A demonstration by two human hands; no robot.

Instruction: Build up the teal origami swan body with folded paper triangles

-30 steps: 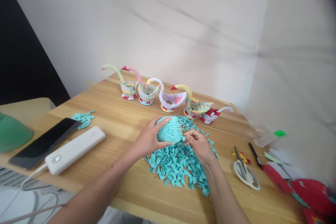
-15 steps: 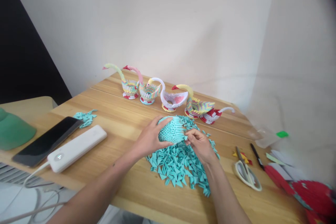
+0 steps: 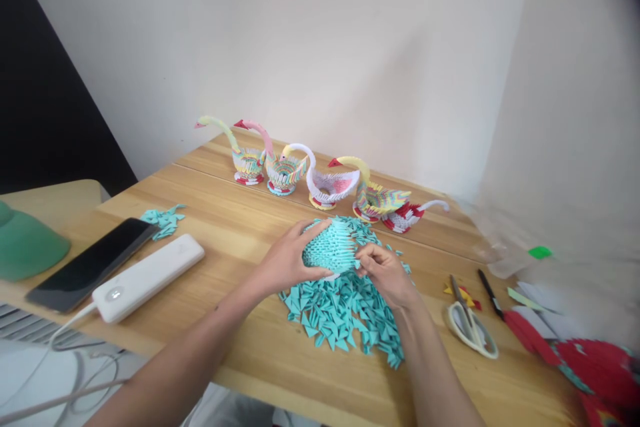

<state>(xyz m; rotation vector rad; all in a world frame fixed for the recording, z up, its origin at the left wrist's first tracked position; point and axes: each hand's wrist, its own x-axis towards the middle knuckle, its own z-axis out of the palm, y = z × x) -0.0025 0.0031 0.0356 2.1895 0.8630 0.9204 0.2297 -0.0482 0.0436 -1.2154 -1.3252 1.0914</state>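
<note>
My left hand cups a rounded teal body of folded paper pieces, fingers wrapped round its left side. My right hand is pinched against the right edge of that same teal body; whether a loose piece sits in the pinch I cannot make out. Both hands hover over a heap of loose teal paper triangles spread on the wooden table.
A row of finished paper swans lines the back of the table. On the left lie a phone, a white power bank with cable and a small teal pile. Scissors, a pen and red paper are on the right.
Both hands stay on the teal body, with only small finger shifts. The view has tilted slightly.
</note>
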